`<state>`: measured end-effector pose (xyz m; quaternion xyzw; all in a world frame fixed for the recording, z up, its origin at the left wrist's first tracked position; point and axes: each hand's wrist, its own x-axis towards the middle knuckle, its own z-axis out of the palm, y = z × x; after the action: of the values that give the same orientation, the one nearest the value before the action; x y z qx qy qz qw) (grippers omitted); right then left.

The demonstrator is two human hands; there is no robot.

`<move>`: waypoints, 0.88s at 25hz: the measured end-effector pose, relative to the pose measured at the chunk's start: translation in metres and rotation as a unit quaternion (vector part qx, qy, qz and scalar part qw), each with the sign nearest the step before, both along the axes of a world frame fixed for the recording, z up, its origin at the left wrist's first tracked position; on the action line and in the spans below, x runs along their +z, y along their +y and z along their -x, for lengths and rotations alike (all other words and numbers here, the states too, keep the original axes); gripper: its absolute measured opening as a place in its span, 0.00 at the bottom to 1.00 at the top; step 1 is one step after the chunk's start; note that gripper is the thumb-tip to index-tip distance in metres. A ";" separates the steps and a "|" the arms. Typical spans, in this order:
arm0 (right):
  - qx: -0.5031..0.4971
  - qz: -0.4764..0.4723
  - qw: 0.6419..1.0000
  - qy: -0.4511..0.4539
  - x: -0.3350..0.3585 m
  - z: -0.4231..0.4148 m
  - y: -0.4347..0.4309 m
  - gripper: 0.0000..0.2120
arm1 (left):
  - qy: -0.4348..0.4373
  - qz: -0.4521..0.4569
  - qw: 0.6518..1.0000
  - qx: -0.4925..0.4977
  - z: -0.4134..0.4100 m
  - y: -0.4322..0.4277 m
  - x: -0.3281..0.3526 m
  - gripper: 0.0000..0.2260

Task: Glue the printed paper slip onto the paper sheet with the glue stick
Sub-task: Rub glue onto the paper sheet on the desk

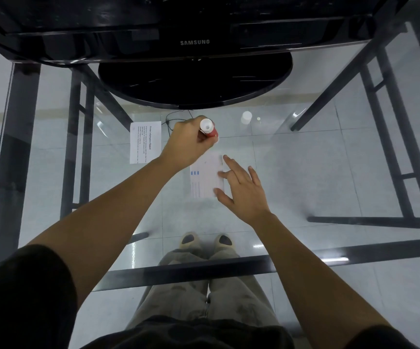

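On the clear glass tabletop (304, 172), the left hand (187, 143) is wrapped in a fist around a red-and-white plastic glue stick (207, 129), tilted with its tip down near the far end of a small white paper slip with blue print showing faintly (205, 178). The right hand (241, 191) is spread flat, its fingertips (225, 158) pinning the slip's right edge to the glass and clasping nothing. A larger white paper sheet bearing printed text (144, 142) lies just to the left, apart from the slip, while a white cap (246, 117) stands well behind. The slip looks thin, light and limp, likely to skid or wrinkle on slick glass, so holding it down at an edge seems wise; once glued it should be lifted by a dry corner.
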<state>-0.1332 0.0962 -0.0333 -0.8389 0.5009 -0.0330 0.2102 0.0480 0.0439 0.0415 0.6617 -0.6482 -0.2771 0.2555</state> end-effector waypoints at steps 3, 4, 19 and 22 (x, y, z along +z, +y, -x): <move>0.020 -0.014 1.000 0.004 0.005 0.001 -0.002 0.22 | 0.023 -0.003 1.000 -0.006 -0.006 0.017 0.002 0.09; 0.029 -0.012 0.999 0.006 0.008 0.003 -0.003 0.22 | 0.029 -0.011 0.999 -0.016 -0.009 0.027 0.002 0.10; 0.044 -0.049 0.997 -0.028 0.021 0.017 -0.021 0.34 | -0.003 -0.098 0.979 -0.178 -0.009 0.060 -0.009 0.10; 0.047 -0.047 0.997 -0.027 0.020 0.017 -0.021 0.35 | 0.003 -0.059 0.989 -0.132 -0.013 0.048 -0.006 0.08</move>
<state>-0.1500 0.0747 -0.0134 -0.8498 0.4556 -0.0227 0.2641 0.0606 0.0920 0.0351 0.5831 -0.7119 -0.3480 0.1791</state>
